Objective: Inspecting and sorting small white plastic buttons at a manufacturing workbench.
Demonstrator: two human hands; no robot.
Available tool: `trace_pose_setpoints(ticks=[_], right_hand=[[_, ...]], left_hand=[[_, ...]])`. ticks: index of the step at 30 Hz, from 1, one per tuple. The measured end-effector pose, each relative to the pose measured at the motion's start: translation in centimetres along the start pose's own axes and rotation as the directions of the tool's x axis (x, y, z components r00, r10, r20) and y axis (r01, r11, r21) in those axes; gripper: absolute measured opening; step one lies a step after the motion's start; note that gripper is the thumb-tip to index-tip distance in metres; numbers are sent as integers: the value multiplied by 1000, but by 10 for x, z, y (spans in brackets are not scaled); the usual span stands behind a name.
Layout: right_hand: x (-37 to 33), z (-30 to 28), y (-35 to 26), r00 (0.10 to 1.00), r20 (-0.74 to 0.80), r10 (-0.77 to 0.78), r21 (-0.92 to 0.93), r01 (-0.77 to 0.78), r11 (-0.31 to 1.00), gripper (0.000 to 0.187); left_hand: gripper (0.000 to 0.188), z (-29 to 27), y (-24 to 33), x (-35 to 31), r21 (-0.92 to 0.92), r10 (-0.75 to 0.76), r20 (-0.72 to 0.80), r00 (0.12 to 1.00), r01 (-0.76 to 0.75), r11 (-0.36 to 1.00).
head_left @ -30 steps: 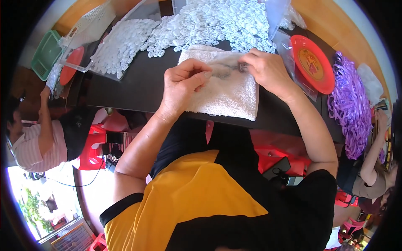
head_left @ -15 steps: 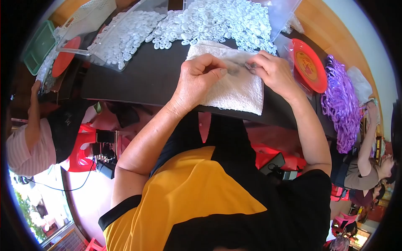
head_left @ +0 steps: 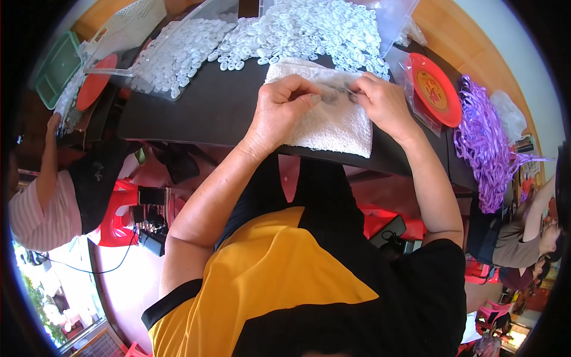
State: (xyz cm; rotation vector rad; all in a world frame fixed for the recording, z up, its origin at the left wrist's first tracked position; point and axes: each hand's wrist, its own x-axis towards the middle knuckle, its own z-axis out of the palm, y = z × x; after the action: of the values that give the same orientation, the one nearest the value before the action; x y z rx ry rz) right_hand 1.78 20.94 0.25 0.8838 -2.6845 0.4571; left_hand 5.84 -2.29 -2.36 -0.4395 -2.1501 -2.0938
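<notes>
My left hand [head_left: 281, 110] hangs over a folded white towel [head_left: 339, 134], thumb and forefinger pinched together. My right hand [head_left: 385, 106] is closed in a pinch above the towel's far right part. Some small dark thing shows at its fingertips, too small to name. Between the two hands, a few small greyish-black bits or marks [head_left: 329, 95] show on the towel. What the left fingertips hold, if anything, cannot be made out. Just beyond the towel spreads a large heap of small white oval plastic pieces [head_left: 315, 30].
A clear plastic bin [head_left: 178, 53] at the left has more white pieces inside. Red round plates [head_left: 437, 89] and a bundle of purple ribbons [head_left: 479, 149] are at the right. A white basket [head_left: 128, 24] and green tray [head_left: 57, 70] stand far left. Other people work on both sides.
My right hand has shifted slightly, with its fingertips still pinched. My left hand keeps nearly the same place. On the far right, a purple strand now stretches out from the ribbon bundle.
</notes>
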Motion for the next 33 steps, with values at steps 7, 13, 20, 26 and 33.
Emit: trace_pose_setpoints(ticks=[7, 13, 20, 26, 33], right_hand=[[-1, -3, -1, 996, -35, 87, 20, -87, 996, 7], [-3, 3, -29, 976, -218, 2, 161, 34, 986, 4], [0, 1, -44, 977, -211, -28, 186, 68, 980, 6], [0, 2, -57, 987, 3, 162, 647, -126, 752, 6], [10, 11, -67, 963, 99, 251, 830, -219, 513, 8]], left_hand=[[8, 3, 2, 1, 33, 7, 1, 1000, -7, 999], [8, 1, 2, -4, 14, 28, -37, 999, -27, 1000], [8, 5, 5, -7, 75, 110, -58, 992, -105, 992], [9, 3, 12, -6, -25, 0, -44, 999, -1, 1000], [11, -3, 11, -7, -227, -91, -37, 995, 80, 971]])
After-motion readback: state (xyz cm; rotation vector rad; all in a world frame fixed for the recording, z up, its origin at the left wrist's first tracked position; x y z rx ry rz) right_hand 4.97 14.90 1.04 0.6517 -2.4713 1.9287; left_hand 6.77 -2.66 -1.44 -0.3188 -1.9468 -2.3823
